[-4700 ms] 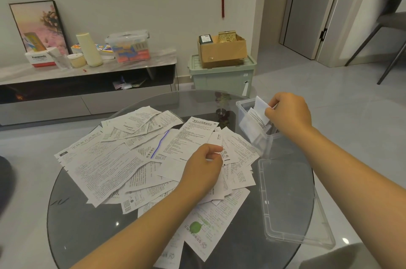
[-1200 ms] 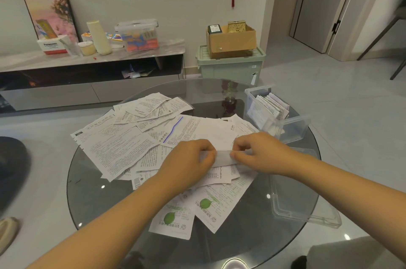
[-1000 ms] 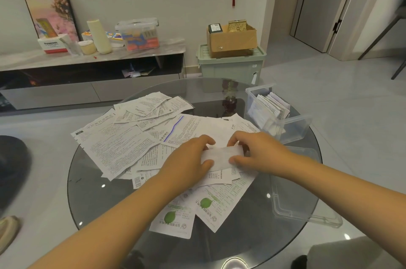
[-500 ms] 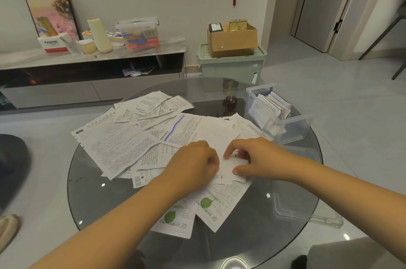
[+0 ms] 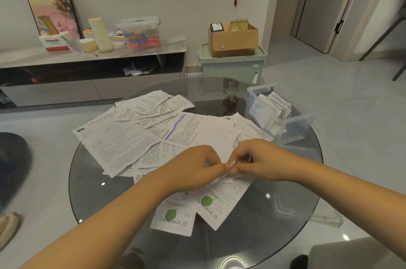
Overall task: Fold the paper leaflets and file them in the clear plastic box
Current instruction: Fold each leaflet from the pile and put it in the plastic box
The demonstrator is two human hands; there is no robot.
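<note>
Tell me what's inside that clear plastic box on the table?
The box holds a row of folded leaflets standing on edge, leaning toward its far end. The near end looks empty. How many there are, or what's printed on them, can't be seen.

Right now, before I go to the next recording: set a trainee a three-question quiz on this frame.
1. True or false: the clear plastic box already holds folded leaflets.
2. What are the left hand and the right hand doing? A) pinching one small folded leaflet between them B) lifting the lid C) resting flat on the glass table
3. Fill in: the two leaflets nearest the person each carry a ____ leaf mark.

Key: 1 true; 2 A; 3 green.
</note>
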